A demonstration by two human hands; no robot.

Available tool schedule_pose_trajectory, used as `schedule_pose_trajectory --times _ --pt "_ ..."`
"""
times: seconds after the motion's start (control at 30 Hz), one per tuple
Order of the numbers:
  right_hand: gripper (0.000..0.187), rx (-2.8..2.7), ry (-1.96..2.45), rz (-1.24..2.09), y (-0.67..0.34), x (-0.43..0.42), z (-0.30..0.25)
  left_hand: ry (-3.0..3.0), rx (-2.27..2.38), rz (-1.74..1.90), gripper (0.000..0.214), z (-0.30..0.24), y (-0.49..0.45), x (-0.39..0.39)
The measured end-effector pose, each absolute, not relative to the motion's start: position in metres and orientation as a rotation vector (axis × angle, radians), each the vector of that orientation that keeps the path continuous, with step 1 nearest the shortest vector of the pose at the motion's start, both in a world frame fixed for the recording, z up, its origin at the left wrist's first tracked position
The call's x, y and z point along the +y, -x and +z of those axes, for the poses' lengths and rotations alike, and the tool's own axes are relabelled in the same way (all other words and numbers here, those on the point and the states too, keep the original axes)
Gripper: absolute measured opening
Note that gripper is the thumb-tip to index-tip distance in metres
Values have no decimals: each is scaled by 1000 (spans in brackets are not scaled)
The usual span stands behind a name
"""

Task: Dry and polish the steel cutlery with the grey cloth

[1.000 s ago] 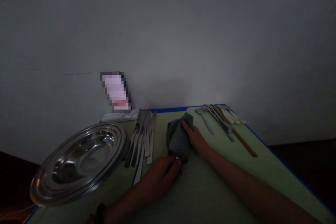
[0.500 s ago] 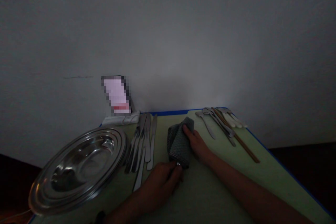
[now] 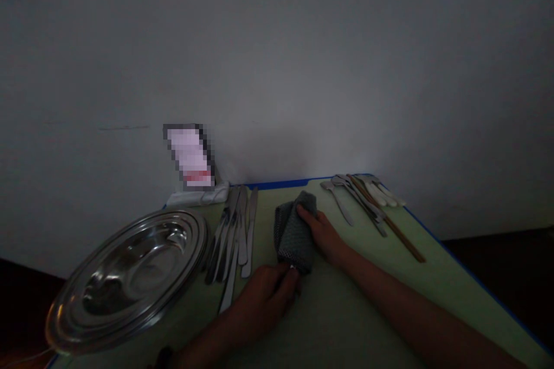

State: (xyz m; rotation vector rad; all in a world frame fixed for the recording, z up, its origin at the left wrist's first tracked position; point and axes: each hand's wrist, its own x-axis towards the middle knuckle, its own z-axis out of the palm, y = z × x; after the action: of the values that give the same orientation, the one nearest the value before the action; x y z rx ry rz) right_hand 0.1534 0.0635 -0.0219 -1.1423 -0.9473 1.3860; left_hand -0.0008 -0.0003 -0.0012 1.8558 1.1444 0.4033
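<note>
Pale green and blue-edged, the broad tabletop (image 3: 329, 314) spread beneath a folded, dimpled grey cloth (image 3: 298, 242). Little had changed over the last second beyond a slight shift of view; both hands kept the same hold, which suggested steady handling. Left of the cloth sat stacked round, wide-rimmed, mirror-bright steel dishes (image 3: 147, 268). The left hand (image 3: 268, 294) was pinched closed at the cloth's near end; the right hand (image 3: 324, 233) wrapped the cloth's right side, thumb flat on its weave. Right of the cloth lay slim brown chopsticks (image 3: 404, 236), left of it smooth silver knives (image 3: 249, 236). Between the left fingertips gleamed a small metal end (image 3: 293, 267), the rest hidden.
</note>
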Motion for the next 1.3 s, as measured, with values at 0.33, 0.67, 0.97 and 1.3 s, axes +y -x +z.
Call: schedule_pose_trajectory --times 0.33,0.67,0.97,1.3 --pt "27 -661 734 1578 -155 73 -25 -1619 1274 572 45 -5 7 5" --pt "24 -567 777 1599 -153 73 -23 -1451 1130 641 40 -4 3 6" --pt "31 -426 709 1641 -155 79 -27 -1214 1123 751 43 -15 2 16" --pt "25 -571 770 1593 -154 76 -28 -1165 1017 792 38 -27 5 18"
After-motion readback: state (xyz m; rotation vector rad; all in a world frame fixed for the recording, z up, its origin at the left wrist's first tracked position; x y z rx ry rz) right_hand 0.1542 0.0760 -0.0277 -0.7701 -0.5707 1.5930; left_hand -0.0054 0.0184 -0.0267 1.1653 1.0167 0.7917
